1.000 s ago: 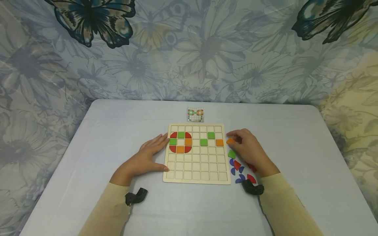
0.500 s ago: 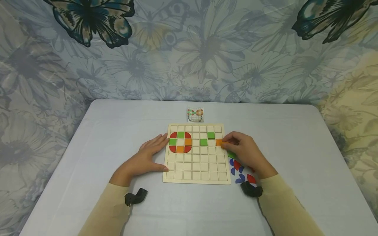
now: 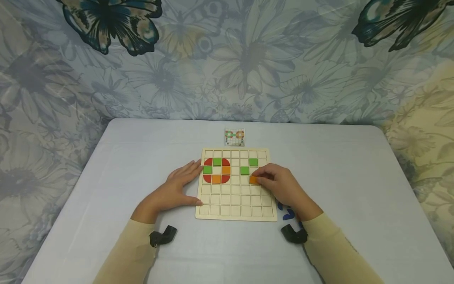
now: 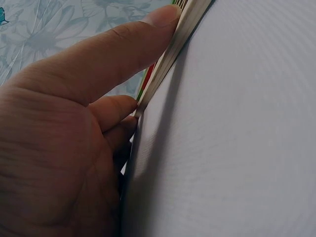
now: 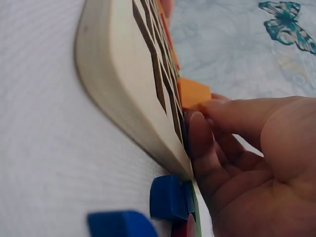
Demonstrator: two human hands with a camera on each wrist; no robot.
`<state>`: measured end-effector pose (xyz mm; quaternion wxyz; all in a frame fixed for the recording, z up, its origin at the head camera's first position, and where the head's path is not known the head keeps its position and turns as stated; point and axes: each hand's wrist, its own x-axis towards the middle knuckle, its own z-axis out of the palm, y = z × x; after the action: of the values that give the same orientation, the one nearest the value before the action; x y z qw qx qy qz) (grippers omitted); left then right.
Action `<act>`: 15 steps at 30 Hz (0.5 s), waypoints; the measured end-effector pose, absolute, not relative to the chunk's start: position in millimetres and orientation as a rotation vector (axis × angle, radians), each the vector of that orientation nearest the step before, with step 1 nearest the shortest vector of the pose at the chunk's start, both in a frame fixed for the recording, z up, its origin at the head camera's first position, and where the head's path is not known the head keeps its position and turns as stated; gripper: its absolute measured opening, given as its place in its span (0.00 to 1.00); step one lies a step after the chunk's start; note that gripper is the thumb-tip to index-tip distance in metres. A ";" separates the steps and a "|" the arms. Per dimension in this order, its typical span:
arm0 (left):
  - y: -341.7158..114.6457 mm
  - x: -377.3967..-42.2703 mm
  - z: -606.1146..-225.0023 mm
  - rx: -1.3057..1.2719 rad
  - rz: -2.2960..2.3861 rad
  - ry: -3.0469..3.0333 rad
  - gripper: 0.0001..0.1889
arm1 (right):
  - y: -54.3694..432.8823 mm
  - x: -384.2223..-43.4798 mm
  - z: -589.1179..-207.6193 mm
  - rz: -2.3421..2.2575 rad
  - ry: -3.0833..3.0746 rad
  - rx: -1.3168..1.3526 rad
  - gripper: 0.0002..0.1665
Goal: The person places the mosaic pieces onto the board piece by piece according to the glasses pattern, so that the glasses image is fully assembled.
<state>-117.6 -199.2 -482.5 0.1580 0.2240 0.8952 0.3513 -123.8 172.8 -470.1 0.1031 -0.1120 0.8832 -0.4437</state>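
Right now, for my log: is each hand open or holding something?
Left hand: open, touching the board.
Right hand: holding an orange piece between thumb and fingers.

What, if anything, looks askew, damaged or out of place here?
Nothing stands out. The red pieces sit neatly in cells of the board. The orange piece stands proud of the board, but the right hand is pinching it, so likely normal handling. Blue pieces lie loose beside the board, partly hidden.

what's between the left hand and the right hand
In the head view, most of the gridded wooden board, bearing coloured pieces, lies between the left hand and right hand.
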 end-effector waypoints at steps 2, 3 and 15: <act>-199.3 -117.5 -482.0 0.640 1.012 2.559 0.62 | 172.4 -124.1 -470.7 -1.298 2.625 -0.350 0.10; -199.4 -117.5 -482.0 0.639 1.013 2.558 0.62 | 172.4 -124.3 -470.8 -1.291 2.635 -0.356 0.10; -199.8 -117.4 -483.1 0.638 1.003 2.561 0.62 | 174.5 -124.6 -468.6 -1.282 2.649 -0.360 0.11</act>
<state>-117.4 -199.8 -483.1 0.1586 0.2231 0.8955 0.3509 -124.6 174.5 -468.6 0.0881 -0.1208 0.8900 -0.4308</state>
